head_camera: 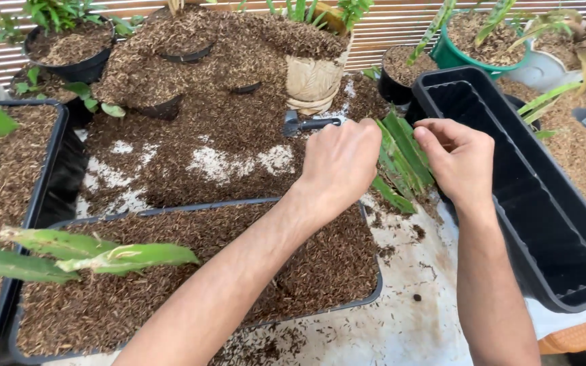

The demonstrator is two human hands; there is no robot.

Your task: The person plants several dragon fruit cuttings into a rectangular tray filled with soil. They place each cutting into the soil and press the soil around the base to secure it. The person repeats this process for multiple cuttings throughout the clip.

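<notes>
Both of my hands are on a small plant with long green leaves (401,163) that stands between a filled tray and an empty planter. My left hand (339,166) is curled around the leaves from the left side. My right hand (459,163) pinches the leaves from the right with thumb and fingers. The plant's base is hidden behind my hands. Beneath my left forearm lies a black tray (371,298) filled with brown husk. An empty long black planter (510,190) sits just right of my right hand.
Brown husk is heaped at the back around black pots (69,64) and a beige carved pot (313,81). A dark trowel (306,124) lies behind my left hand. Another filled black tray (49,156) sits at the left. Green cactus stems (89,254) reach in from the left. Green pots stand at the back right.
</notes>
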